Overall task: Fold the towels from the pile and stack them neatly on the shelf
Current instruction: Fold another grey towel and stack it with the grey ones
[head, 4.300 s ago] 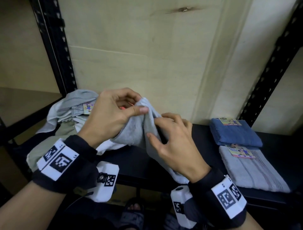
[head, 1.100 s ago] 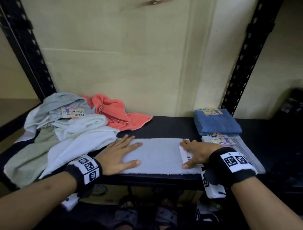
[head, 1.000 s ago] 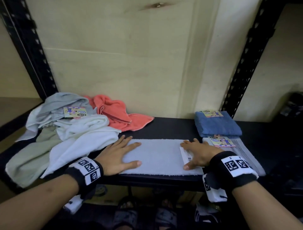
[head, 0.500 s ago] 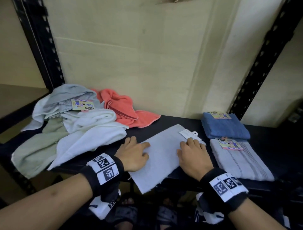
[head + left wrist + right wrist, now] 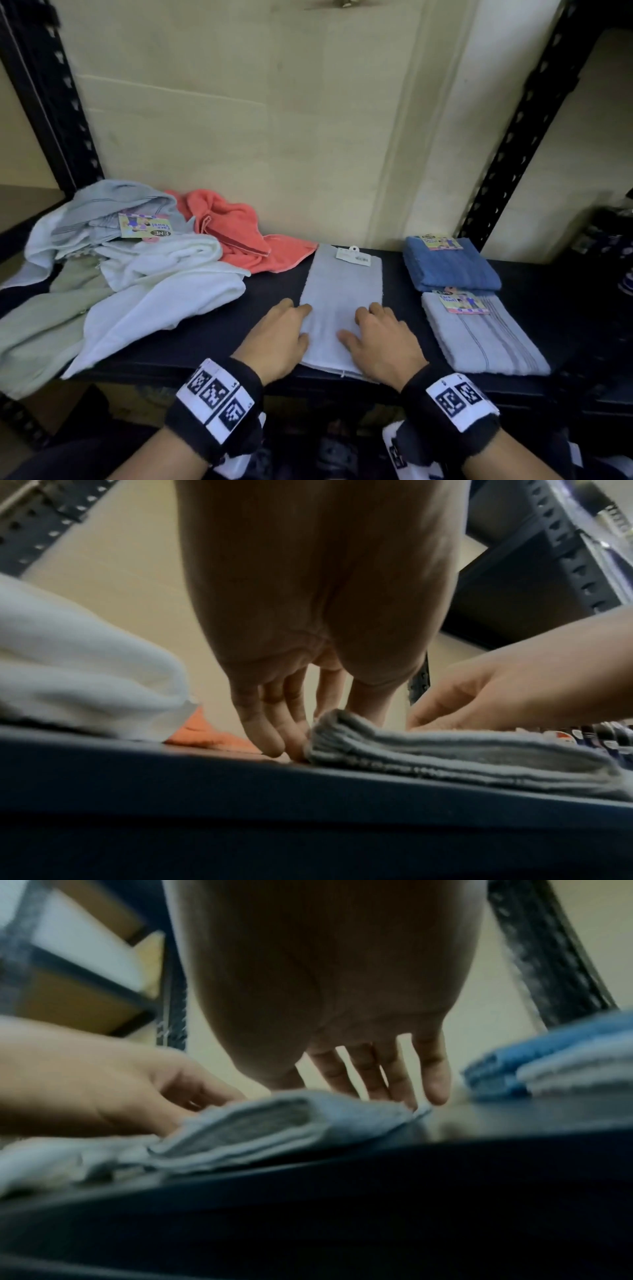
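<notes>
Head view: the grey towel (image 5: 337,301) lies as a long folded strip on the black shelf (image 5: 212,339), running from 6 o'clock at the front edge toward 12 o'clock at the wall, its paper tag (image 5: 352,255) at the far end; the left hand (image 5: 279,337) sits at the strip's 9 o'clock edge and the right hand (image 5: 380,339) on its 3 o'clock side, both on the near end, fingers loosely extended and pressing down, pinching nothing; the unfolded pile (image 5: 130,281) lies at 9 o'clock, the folded blue towel (image 5: 448,265) and striped grey towel (image 5: 479,334) at 3 o'clock. The next fold, I judge, goes best if both near corners are lifted together and carried toward the tag end, edges kept flush, then smoothed flat.

Left wrist view: the left fingertips (image 5: 274,739) touch the shelf just beside the towel's stacked layers (image 5: 428,753); the layers look even.

Right wrist view: the right fingers (image 5: 394,1080) are spread and press on the towel's top; the near layers gape slightly, so they want flattening first.
</notes>
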